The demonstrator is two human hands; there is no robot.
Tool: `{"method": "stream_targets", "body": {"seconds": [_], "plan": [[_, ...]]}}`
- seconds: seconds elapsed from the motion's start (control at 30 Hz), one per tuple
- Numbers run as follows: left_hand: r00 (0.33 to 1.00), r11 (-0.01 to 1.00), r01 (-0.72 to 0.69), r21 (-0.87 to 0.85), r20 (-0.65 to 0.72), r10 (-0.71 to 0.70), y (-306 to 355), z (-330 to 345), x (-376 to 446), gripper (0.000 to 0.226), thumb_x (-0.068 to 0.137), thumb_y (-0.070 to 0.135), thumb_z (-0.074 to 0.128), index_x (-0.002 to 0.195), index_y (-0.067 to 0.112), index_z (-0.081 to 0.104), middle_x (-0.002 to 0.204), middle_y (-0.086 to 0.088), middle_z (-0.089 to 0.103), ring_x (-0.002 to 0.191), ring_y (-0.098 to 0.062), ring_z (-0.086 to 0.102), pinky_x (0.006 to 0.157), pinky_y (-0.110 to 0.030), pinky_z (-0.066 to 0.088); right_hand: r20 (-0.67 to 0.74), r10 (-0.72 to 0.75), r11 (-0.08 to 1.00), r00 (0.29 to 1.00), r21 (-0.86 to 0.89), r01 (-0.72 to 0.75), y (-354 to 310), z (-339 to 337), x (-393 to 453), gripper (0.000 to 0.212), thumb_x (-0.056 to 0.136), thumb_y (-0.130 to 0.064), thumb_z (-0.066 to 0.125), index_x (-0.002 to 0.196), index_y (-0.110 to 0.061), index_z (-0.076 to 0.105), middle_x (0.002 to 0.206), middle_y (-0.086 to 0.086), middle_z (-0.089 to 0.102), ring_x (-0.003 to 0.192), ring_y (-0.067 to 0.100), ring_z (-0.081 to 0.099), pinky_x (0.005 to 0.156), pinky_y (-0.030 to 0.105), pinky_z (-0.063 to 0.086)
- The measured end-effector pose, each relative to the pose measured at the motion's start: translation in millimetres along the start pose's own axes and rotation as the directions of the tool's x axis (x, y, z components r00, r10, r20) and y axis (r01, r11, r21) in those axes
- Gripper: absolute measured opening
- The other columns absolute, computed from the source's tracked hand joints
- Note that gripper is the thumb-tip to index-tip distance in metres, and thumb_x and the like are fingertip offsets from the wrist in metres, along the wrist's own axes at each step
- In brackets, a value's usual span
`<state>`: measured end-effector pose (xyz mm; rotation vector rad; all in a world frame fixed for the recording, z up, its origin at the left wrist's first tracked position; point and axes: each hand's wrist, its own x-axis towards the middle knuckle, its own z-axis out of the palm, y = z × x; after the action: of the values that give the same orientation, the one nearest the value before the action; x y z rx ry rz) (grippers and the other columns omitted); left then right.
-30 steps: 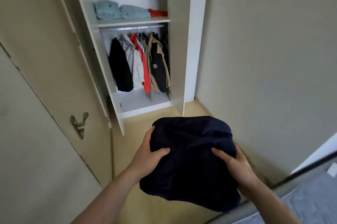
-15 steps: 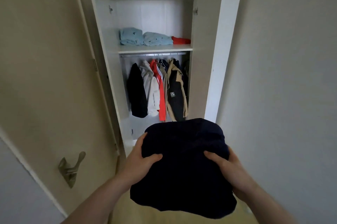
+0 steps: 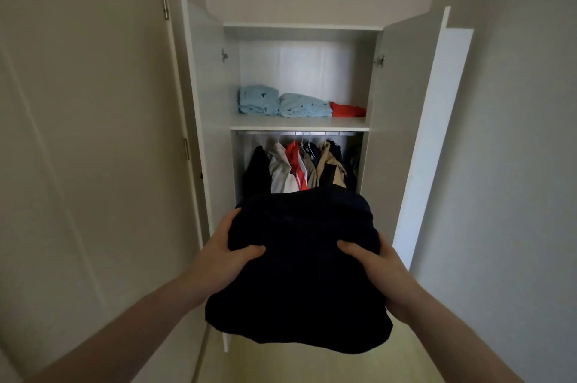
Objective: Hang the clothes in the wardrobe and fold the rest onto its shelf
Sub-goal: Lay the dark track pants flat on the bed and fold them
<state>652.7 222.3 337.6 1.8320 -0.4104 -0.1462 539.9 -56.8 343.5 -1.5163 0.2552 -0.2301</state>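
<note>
Folded dark garment (image 3: 299, 270) is blocking the wardrobe (image 3: 412, 145) floor and the lower halves of the hanging clothes (image 3: 296, 167). Left hand (image 3: 224, 253) and right hand (image 3: 374, 261) are gripping its sides, thumbs on top, fingers hidden underneath. Shelf (image 3: 299, 125) is carrying two light blue folds (image 3: 284, 104) and a red one (image 3: 348, 109) along the back; front strip lying bare. Both doors standing wide

No readable text, label, brand, number or sign anywhere in view. Small dark marks dot the two light blue folded garments (image 3: 282, 104) on the wardrobe shelf (image 3: 298, 124); too small to tell as lettering or pattern. Hanging jackets (image 3: 299, 167) below the shelf show no legible badge.
</note>
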Motion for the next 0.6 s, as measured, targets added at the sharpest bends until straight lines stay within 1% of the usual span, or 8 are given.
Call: {"method": "stream_targets", "body": {"seconds": [0.03, 0.13, 0.27, 0.37, 0.43, 0.5, 0.53, 0.6], "plan": [[1.000, 1.000, -0.012, 0.007, -0.003, 0.012, 1.9, -2.2, 18.7, 0.080, 0.080, 0.038, 0.085, 0.142, 0.055, 0.037, 0.128, 0.025, 0.058, 0.112, 0.002, 0.060, 0.086, -0.019, 0.048, -0.004, -0.011, 1.000, 1.000, 0.006, 0.011, -4.0, 1.0, 16.7, 0.058, 0.079, -0.040, 0.085, 0.129, -0.040, 0.056, 0.121, -0.008, 0.071, 0.104, 0.018, 0.072, 0.081, 0.035, 0.062], [0.999, 0.998, -0.054, 0.026, 0.003, 0.054, 4.9, -7.5, 76.3, 0.076, 0.083, 0.033, 0.083, 0.138, 0.058, 0.037, 0.124, 0.027, 0.058, 0.103, 0.010, 0.061, 0.082, -0.013, 0.048, -0.027, -0.038, 0.999, 0.999, 0.004, 0.038, -14.2, 3.1, 63.8, 0.057, 0.080, -0.039, 0.085, 0.130, -0.039, 0.059, 0.116, -0.011, 0.074, 0.098, 0.013, 0.075, 0.075, 0.030, 0.062], [0.996, 0.997, -0.083, 0.010, 0.029, 0.083, 10.4, -6.9, 159.8, 0.084, 0.082, 0.036, 0.084, 0.148, 0.050, 0.034, 0.124, 0.030, 0.056, 0.102, 0.013, 0.059, 0.076, -0.007, 0.046, -0.081, -0.060, 0.998, 0.995, 0.024, 0.062, -30.0, 0.6, 130.7, 0.057, 0.080, -0.036, 0.086, 0.130, -0.035, 0.060, 0.113, -0.010, 0.076, 0.097, 0.015, 0.076, 0.079, 0.034, 0.063], [0.992, 0.994, -0.113, 0.004, 0.053, 0.113, 10.9, -5.0, 219.6, 0.093, 0.073, 0.045, 0.084, 0.151, 0.050, 0.033, 0.125, 0.029, 0.057, 0.108, 0.006, 0.060, 0.084, -0.015, 0.047, -0.116, -0.074, 0.997, 0.990, 0.020, 0.077, -37.2, 0.9, 176.5, 0.053, 0.081, -0.034, 0.084, 0.129, -0.035, 0.061, 0.114, -0.008, 0.077, 0.095, 0.014, 0.076, 0.077, 0.032, 0.062], [0.991, 0.993, -0.115, -0.006, 0.065, 0.115, 9.0, -3.9, 255.9, 0.098, 0.066, 0.051, 0.083, 0.150, 0.051, 0.033, 0.125, 0.029, 0.058, 0.109, 0.004, 0.061, 0.087, -0.019, 0.048, -0.143, -0.085, 0.996, 0.986, 0.014, 0.087, -39.2, 0.0, 205.5, 0.052, 0.082, -0.033, 0.084, 0.129, -0.035, 0.062, 0.115, -0.008, 0.076, 0.097, 0.015, 0.076, 0.081, 0.035, 0.063], [0.990, 0.994, -0.112, -0.021, 0.079, 0.113, 7.5, -1.0, 287.2, 0.101, 0.061, 0.053, 0.082, 0.150, 0.050, 0.034, 0.124, 0.028, 0.059, 0.104, 0.006, 0.064, 0.085, -0.017, 0.049, -0.157, -0.081, 0.997, 0.984, 0.006, 0.083, -42.8, -1.8, 231.4, 0.054, 0.082, -0.034, 0.084, 0.131, -0.034, 0.061, 0.117, -0.007, 0.076, 0.101, 0.017, 0.075, 0.090, 0.040, 0.061], [0.989, 0.993, -0.116, -0.023, 0.087, 0.117, 8.0, 1.2, 301.6, 0.102, 0.059, 0.054, 0.082, 0.149, 0.049, 0.034, 0.124, 0.027, 0.060, 0.102, 0.009, 0.064, 0.083, -0.014, 0.049, -0.161, -0.083, 0.996, 0.984, 0.001, 0.084, -45.6, -3.6, 244.7, 0.055, 0.082, -0.034, 0.084, 0.131, -0.034, 0.061, 0.118, -0.007, 0.076, 0.102, 0.018, 0.075, 0.091, 0.041, 0.060], [0.989, 0.993, -0.116, -0.031, 0.093, 0.119, 9.8, 4.9, 331.5, 0.102, 0.057, 0.054, 0.082, 0.148, 0.050, 0.036, 0.123, 0.026, 0.061, 0.098, 0.015, 0.064, 0.082, -0.013, 0.050, -0.168, -0.089, 0.996, 0.982, -0.010, 0.089, -52.5, -6.9, 273.2, 0.051, 0.082, -0.033, 0.084, 0.128, -0.035, 0.062, 0.115, -0.009, 0.076, 0.099, 0.016, 0.075, 0.085, 0.037, 0.061]]}}
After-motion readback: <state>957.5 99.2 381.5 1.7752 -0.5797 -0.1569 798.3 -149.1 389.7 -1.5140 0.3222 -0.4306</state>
